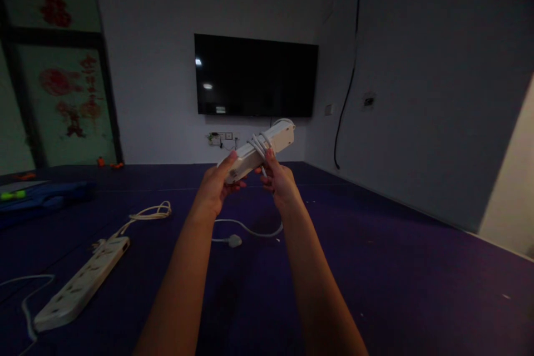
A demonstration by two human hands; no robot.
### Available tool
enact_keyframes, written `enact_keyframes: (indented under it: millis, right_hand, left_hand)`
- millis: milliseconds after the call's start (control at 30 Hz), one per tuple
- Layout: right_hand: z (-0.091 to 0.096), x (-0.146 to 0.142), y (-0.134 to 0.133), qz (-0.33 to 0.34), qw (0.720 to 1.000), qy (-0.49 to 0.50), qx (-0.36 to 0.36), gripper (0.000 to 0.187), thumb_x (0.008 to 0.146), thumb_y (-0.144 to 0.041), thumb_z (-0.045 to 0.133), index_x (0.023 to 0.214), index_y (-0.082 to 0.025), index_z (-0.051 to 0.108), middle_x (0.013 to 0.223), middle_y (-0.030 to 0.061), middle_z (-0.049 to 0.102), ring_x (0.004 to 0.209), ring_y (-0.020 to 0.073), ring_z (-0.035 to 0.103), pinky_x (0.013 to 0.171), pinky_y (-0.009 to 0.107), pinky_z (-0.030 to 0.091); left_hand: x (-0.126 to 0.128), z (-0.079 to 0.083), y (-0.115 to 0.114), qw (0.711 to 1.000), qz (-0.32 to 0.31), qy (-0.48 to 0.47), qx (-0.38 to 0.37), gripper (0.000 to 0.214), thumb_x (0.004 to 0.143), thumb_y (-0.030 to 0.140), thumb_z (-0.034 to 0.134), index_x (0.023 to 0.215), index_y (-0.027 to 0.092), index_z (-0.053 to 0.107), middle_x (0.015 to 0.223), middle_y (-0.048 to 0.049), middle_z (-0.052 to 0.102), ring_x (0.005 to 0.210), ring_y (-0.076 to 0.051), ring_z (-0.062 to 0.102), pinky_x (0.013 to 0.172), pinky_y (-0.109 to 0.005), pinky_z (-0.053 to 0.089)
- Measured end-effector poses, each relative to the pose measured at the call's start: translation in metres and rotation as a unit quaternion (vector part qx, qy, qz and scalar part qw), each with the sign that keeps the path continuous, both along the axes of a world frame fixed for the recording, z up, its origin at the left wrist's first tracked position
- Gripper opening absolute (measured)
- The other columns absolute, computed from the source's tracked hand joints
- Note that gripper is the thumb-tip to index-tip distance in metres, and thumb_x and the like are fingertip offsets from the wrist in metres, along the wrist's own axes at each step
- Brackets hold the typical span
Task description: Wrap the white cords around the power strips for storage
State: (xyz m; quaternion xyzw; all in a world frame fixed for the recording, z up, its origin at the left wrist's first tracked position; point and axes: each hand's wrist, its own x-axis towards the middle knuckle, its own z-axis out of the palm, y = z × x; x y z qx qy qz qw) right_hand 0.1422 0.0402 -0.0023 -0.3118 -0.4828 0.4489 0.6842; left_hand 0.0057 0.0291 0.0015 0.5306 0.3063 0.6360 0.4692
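Note:
A white power strip is held up above the purple floor, tilted with its right end higher. Several turns of its white cord are wrapped around the middle. My left hand grips the lower left end, thumb on top. At the wrapped turns, my right hand is closed, with its thumb against the cord. A loose length of cord lies on the floor below, near a white plug. The undersides of my fingers are partly hidden.
A second white power strip lies at the left with a looped cord. Blue cloth-like material is farther left. Ahead, a television hangs on the wall. A black cable runs down the right wall.

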Motion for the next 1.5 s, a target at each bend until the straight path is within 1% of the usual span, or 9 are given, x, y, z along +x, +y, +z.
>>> enact_keyframes:
  millis: [200,333,567,700,833,967,1067,1367,1500]
  right_hand:
    - [0.003,-0.003,-0.002,0.043,0.999,-0.031,0.005,0.047,0.065,-0.063,0.062,0.064,-0.015,0.060,0.059,0.0013,0.061,0.042,0.0061,0.045,0.036,0.019,0.027]
    - [0.004,-0.006,-0.007,0.030,0.999,-0.041,-0.008,0.043,0.073,-0.056,0.059,0.069,-0.013,0.063,0.067,0.0057,0.067,0.048,0.0082,0.053,0.041,0.019,0.035]
    - [0.004,-0.005,-0.009,0.016,0.996,-0.090,-0.004,0.042,0.074,-0.054,0.058,0.077,-0.012,0.067,0.075,0.0101,0.070,0.052,0.0095,0.056,0.039,0.019,0.033]
    - [0.005,-0.005,-0.008,0.007,0.995,-0.097,-0.007,0.050,0.072,-0.061,0.057,0.078,-0.012,0.068,0.078,0.0114,0.070,0.057,0.0123,0.060,0.039,0.019,0.032]
    - [0.006,-0.004,-0.006,-0.004,0.994,-0.110,-0.017,0.052,0.069,-0.063,0.058,0.078,-0.012,0.068,0.077,0.0103,0.070,0.055,0.0112,0.059,0.037,0.017,0.032]
    - [0.004,-0.004,-0.006,-0.027,0.995,-0.094,-0.004,0.049,0.069,-0.059,0.062,0.076,-0.012,0.067,0.066,0.0064,0.067,0.038,0.0040,0.039,0.032,0.017,0.023]
    - [0.002,-0.004,-0.007,-0.030,0.995,-0.091,0.007,0.046,0.068,-0.056,0.064,0.076,-0.011,0.067,0.056,0.0024,0.062,0.035,0.0022,0.025,0.031,0.018,0.015]
    - [0.006,-0.008,-0.012,-0.072,0.995,-0.062,0.011,0.042,0.065,-0.055,0.067,0.064,-0.013,0.063,0.046,-0.0023,0.050,0.035,0.0031,0.026,0.032,0.019,0.016]
    - [0.005,-0.008,-0.010,-0.090,0.996,-0.026,0.015,0.039,0.066,-0.052,0.067,0.061,-0.014,0.060,0.040,-0.0063,0.040,0.034,0.0036,0.024,0.033,0.019,0.014]
  left_hand:
    - [-0.005,0.003,-0.002,0.997,0.056,-0.015,0.047,0.039,0.065,0.049,0.067,0.079,0.014,0.064,0.066,-0.0074,0.065,0.043,-0.012,0.055,0.041,-0.024,0.044]
    - [-0.010,0.002,0.001,0.988,0.109,0.002,0.106,0.038,0.063,0.046,0.070,0.079,0.013,0.064,0.060,-0.0036,0.062,0.044,-0.011,0.054,0.042,-0.023,0.043]
    - [-0.020,0.000,0.000,0.960,0.174,0.071,0.206,0.053,0.059,0.042,0.075,0.100,0.010,0.064,0.078,-0.0082,0.068,0.058,-0.014,0.061,0.055,-0.026,0.051]
    - [-0.021,-0.001,0.002,0.927,0.212,0.131,0.281,0.057,0.061,0.043,0.074,0.107,0.011,0.061,0.100,-0.0129,0.066,0.086,-0.022,0.064,0.074,-0.032,0.053]
    - [-0.021,-0.004,0.010,0.871,0.277,0.190,0.360,0.056,0.065,0.045,0.071,0.109,0.012,0.059,0.108,-0.0143,0.063,0.098,-0.026,0.060,0.082,-0.038,0.051]
    - [-0.027,-0.007,0.016,0.815,0.331,0.247,0.407,0.052,0.068,0.040,0.070,0.112,0.015,0.057,0.108,-0.0121,0.062,0.099,-0.025,0.059,0.085,-0.039,0.049]
    - [-0.031,-0.008,0.014,0.793,0.338,0.285,0.420,0.051,0.071,0.038,0.069,0.115,0.017,0.055,0.109,-0.0107,0.061,0.099,-0.024,0.058,0.085,-0.039,0.048]
    - [-0.013,-0.012,0.017,0.720,0.373,0.313,0.494,0.046,0.080,0.039,0.059,0.120,0.019,0.050,0.115,-0.0117,0.058,0.108,-0.024,0.052,0.092,-0.040,0.042]
    - [-0.009,-0.016,0.023,0.710,0.375,0.294,0.518,0.039,0.084,0.038,0.053,0.118,0.019,0.050,0.116,-0.0112,0.058,0.110,-0.023,0.051,0.094,-0.040,0.040]
